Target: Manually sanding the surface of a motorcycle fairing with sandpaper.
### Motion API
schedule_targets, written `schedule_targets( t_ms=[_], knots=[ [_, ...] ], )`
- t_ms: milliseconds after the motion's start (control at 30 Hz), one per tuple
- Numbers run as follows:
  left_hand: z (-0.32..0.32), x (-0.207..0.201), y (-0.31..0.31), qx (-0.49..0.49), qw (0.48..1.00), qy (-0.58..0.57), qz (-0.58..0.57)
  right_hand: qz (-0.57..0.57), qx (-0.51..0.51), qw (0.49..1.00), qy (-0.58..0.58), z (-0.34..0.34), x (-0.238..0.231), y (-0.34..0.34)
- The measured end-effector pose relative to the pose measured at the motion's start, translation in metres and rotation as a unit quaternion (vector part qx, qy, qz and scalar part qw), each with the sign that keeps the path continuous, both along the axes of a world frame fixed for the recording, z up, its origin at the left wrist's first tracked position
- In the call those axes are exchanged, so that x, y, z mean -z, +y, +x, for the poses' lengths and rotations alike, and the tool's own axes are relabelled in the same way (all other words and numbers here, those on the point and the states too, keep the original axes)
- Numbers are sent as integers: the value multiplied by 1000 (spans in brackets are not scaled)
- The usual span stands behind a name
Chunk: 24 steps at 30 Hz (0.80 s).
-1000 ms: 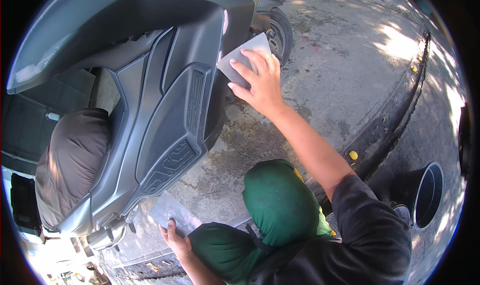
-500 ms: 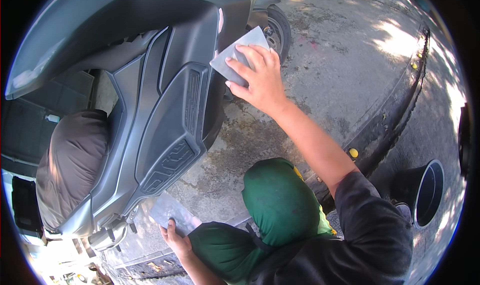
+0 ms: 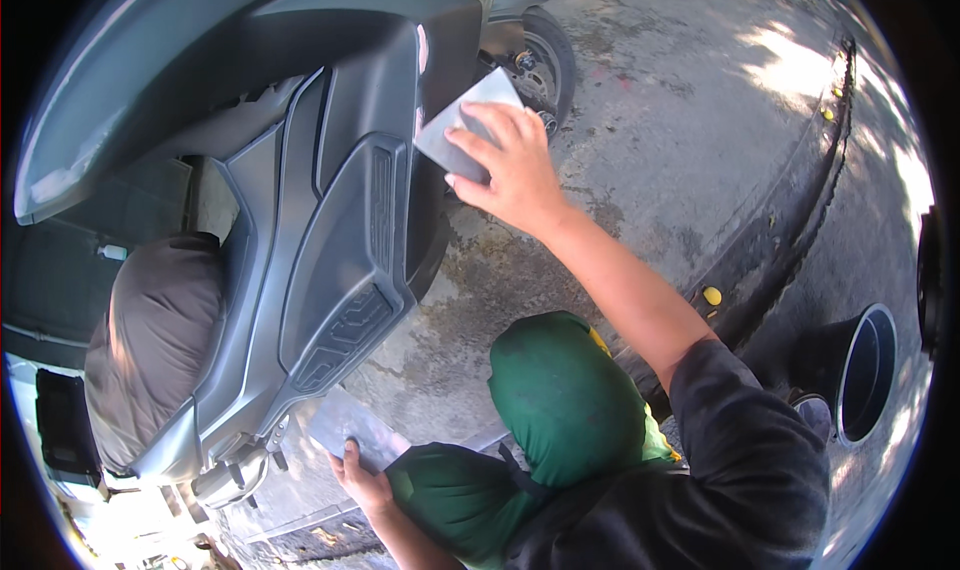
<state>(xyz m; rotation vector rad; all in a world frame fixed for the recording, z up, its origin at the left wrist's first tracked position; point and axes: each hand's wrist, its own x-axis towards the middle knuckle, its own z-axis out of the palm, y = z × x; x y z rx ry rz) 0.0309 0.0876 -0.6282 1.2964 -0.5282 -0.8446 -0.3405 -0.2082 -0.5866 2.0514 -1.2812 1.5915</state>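
My right hand [image 3: 520, 165] grips a thin grey rectangular putty spreader [image 3: 497, 88], fingers spread over its face. One edge of the spreader meets the scooter's [image 3: 345, 100] grey side panel, close to pinkish filler patches [image 3: 422, 50]. Low in the view, my left hand [image 3: 362, 480] holds a flat greyish plate [image 3: 348, 420], thumb on top; a faint pinkish smear shows near its right edge. The plate is beside my left knee, and the fingers under it are hidden.
My green-clad knee [image 3: 565, 390] rises between my arms. Beyond the scooter's panel is its wheel [image 3: 545, 65]. A black bucket [image 3: 850, 375] lies at the right, near a crack [image 3: 815, 205] in the concrete. The brown seat cover [image 3: 155, 340] bulges at the left.
The view has shifted slightly. My right hand and the spreader sit a little lower and further left in the picture, still at the panel's edge. My left hand keeps its plate.
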Motion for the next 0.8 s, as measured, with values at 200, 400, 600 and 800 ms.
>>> schedule_targets(
  t_ms=[200, 400, 600, 800],
  knots=[
    [0, -1, 0, 6, 1000, 9, -7, 77, 30, 995, -47, 11, 3, 29],
    [-1, 0, -3, 35, 999, 1, -25, 83, 84, 989, -84, 25, -27, 23],
    [2, 3, -2, 28, 999, -10, -20, 109, 63, 990, -69, 44, -20, 32],
    [1, -1, -2, 15, 1000, -15, 0, 110, -2, 993, -48, 58, 3, 49]
  ],
)
